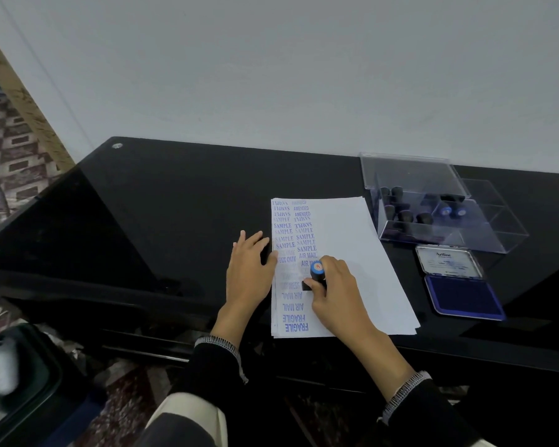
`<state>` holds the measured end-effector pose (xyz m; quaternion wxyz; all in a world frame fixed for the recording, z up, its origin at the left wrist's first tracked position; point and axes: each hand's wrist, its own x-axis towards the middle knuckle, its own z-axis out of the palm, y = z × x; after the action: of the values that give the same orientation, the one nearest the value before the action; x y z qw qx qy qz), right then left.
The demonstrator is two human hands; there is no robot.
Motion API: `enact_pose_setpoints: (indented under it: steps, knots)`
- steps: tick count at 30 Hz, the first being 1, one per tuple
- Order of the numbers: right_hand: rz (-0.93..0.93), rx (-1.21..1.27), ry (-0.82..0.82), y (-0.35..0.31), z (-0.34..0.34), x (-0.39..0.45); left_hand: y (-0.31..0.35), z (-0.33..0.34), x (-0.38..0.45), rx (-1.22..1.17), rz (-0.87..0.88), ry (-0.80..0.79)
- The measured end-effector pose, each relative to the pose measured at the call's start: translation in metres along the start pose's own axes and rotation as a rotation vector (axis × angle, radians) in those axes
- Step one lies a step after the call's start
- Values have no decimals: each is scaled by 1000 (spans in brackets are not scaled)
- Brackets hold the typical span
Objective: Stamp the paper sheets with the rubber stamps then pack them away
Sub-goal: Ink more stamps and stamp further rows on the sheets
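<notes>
A stack of white paper sheets lies on the black glass table, its left side covered in blue stamped words. My right hand grips a black rubber stamp with a blue top, its base pressed down on the sheet. My left hand rests flat on the table with its fingers straight, the thumb touching the paper's left edge. Right of the paper sits an open blue ink pad with its lid up. Behind it, a clear plastic box holds several more black stamps.
The clear box's lid stands propped open against the white wall. The table's near edge runs just below the paper. A dark bin stands on the floor at lower left. A patterned carpet lies beyond the table's left end.
</notes>
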<state>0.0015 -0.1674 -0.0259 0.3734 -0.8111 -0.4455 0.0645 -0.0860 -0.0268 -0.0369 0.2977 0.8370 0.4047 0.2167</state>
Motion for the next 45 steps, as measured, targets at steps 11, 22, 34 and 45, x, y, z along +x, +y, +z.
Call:
enact_pose_setpoints:
  steps: [11, 22, 34, 45]
  knots:
    - [17, 12, 11, 0, 0, -1, -1, 1, 0, -8, 26, 19]
    - [39, 16, 4, 0, 1, -1, -4, 3, 2, -7, 38, 21]
    - [167, 193, 18, -2, -22, 12, -2, -1, 3, -36, 57, 62]
    - [363, 563, 563, 14, -31, -12, -4, 2, 5, -25, 51, 71]
